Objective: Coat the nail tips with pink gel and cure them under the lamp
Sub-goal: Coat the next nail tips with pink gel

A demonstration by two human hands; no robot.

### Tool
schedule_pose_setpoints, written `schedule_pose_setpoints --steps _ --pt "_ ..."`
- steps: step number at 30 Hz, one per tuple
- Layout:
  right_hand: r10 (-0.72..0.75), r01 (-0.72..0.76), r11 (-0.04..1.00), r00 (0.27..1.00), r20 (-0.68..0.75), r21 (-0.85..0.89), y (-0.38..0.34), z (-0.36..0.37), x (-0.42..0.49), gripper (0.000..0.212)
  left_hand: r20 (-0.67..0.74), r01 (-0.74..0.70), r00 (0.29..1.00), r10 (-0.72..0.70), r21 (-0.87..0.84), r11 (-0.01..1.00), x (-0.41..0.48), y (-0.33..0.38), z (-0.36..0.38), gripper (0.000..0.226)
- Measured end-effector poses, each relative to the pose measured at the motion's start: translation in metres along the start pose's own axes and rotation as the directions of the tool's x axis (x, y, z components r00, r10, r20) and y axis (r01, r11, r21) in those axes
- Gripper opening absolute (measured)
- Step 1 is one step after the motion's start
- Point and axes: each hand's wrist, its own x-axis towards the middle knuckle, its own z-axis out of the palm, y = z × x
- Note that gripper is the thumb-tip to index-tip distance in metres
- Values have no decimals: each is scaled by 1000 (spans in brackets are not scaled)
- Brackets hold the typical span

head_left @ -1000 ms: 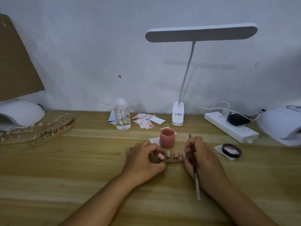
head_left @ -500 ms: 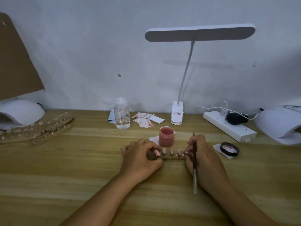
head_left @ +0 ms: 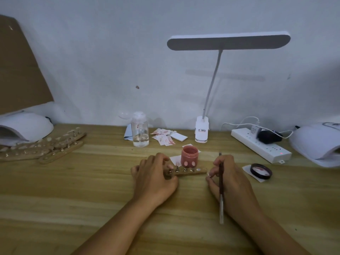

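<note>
Pause in coating: left hand [head_left: 154, 179] grips left end of holder strip [head_left: 196, 172] on bench [head_left: 73, 190] before gel jar [head_left: 189, 155], pink nail tips [head_left: 186, 163] mounted; right hand [head_left: 232, 183], clasping brush [head_left: 220, 183], has drawn clear of its right end, one seat now vacant: tip probably lifted off.

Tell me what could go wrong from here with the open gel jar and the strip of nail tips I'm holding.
1. The open pink gel jar stands right behind the wooden strip, between both hands; a nudge could tip it.
2. The left hand grips the strip's left end, fingers close to the nail tips, so wet gel may smear.
3. The right hand holds the brush while the lid lies apart, leaving the gel exposed to dust.
</note>
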Motion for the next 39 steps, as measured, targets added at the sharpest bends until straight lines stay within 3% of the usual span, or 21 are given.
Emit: schedule_pose_setpoints --steps 3,6,8,11,17,20,23,26,33,39 --pt "1 -1 1000 1000 -11 14 -2 -2 -1 43 -87 -228 971 221 -76 971 -9 12 -4 31" --pt "14 -14 999 1000 -1 48 -5 0 -4 44 111 -272 944 311 -273 923 -26 30 1 28" --pt "27 -28 998 999 19 58 -5 4 -5 44 203 -230 930 306 -329 916 -31 34 8 27" --pt "81 -81 991 997 1 108 -2 8 -5 43 215 -166 942 258 -371 914 -28 33 12 24" --pt "128 -138 969 990 60 205 -5 10 -6 42 226 -126 952 205 -322 938 -23 29 10 18" --pt "122 -151 973 978 168 173 -7 1 -5 40 247 -95 954 171 -293 952 -21 29 11 17" --pt "182 -209 951 974 137 227 -12 -12 1 15 288 -97 942 171 -254 962 -17 28 10 19" --pt "338 -338 875 939 61 346 -18 -20 19 25 308 -90 937 164 -241 966 -12 26 9 10" --pt "452 -451 788 886 103 419 -15 -17 76 12 258 -158 940 224 -252 955 -15 26 13 21" --pt "514 -552 763 834 203 335 -5 -3 101 10 224 -186 944 244 -251 950 -14 25 17 21"
